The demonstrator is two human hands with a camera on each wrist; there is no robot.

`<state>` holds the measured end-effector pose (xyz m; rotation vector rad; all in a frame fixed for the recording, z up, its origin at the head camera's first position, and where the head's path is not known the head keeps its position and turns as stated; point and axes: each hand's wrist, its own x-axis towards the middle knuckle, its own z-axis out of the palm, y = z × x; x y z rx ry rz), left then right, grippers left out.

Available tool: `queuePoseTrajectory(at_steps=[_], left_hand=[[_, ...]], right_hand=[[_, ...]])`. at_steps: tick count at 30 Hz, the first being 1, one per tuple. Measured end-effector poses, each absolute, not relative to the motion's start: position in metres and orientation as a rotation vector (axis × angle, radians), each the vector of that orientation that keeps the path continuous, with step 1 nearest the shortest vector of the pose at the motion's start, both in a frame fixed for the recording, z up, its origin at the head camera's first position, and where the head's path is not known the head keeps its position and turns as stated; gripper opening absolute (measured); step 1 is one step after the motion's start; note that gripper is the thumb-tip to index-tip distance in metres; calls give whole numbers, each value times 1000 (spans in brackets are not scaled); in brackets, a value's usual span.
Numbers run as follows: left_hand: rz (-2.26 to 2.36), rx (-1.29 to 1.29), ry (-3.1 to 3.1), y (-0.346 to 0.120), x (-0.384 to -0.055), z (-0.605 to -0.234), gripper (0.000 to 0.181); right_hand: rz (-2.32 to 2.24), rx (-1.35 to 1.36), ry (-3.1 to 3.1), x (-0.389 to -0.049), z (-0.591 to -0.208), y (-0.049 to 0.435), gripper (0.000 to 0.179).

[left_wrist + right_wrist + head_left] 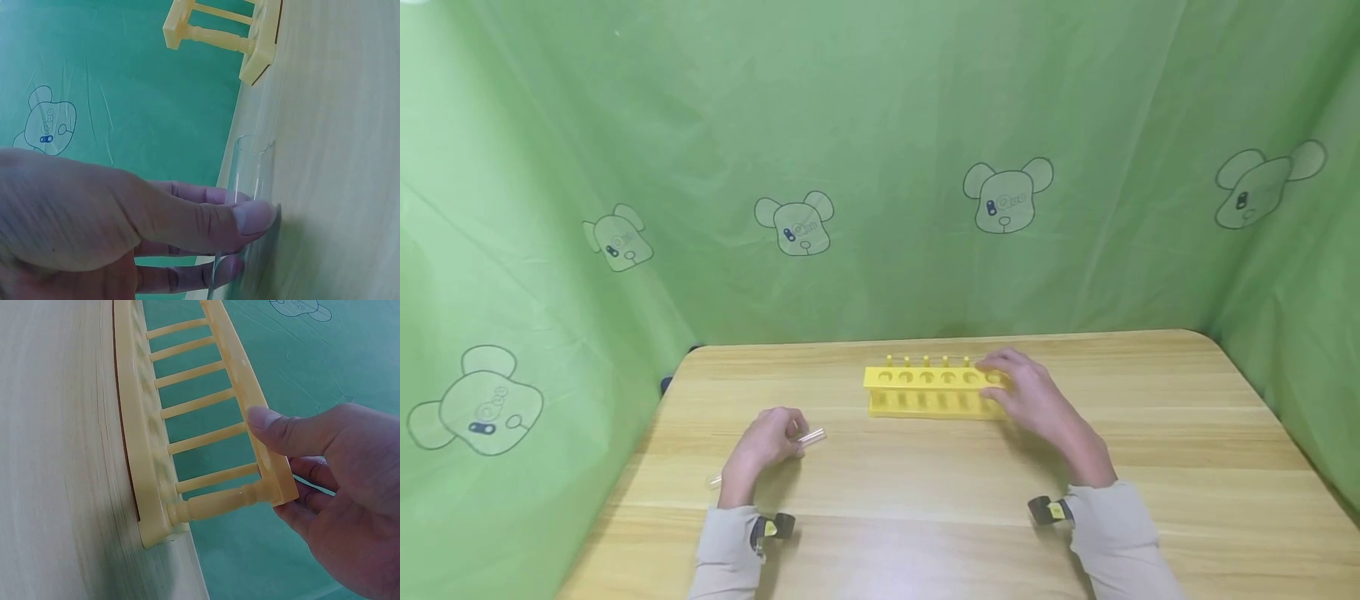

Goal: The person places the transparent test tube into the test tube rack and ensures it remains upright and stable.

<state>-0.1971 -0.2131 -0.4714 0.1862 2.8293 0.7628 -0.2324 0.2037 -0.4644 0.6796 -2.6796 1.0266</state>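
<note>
My left hand [765, 440] pinches a clear test tube [812, 437] between thumb and fingers, low over the table at the left. In the left wrist view the tube's open mouth end [253, 156] points toward the rack; its middle lies behind my thumb. Whether the tube touches the tabletop I cannot tell. A yellow test tube rack [917, 379] stands upright on the table near the back, its holes holding no tubes that I can see. At its right end, my right hand [1033, 396] grips the top bar [234, 362], thumb on the near side and fingers behind.
The light wooden table [895, 500] has rounded back corners. Green cloth [880, 275] with printed bear heads hangs behind it and on both sides. Each wrist carries a small black camera, one at the left cuff [781, 526] and one at the right [1041, 510].
</note>
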Motion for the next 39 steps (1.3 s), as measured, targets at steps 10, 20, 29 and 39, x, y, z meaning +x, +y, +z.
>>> queuePoseTrajectory(at_steps=[10,20,29,39], left_hand=[[751,214,2844,-213,-200,-477,25],[762,237,2841,-214,-200,-477,24],[769,246,2845,-215,-199,-474,26],[832,299,2911,-217,-200,-469,23]], right_hand=[[1029,682,-2681,-232,-465,204,41],[1019,684,-2680,-233,-465,205,41],[1020,693,-2671,-234,-466,205,41],[1033,682,-2665,-233,-466,204,41]])
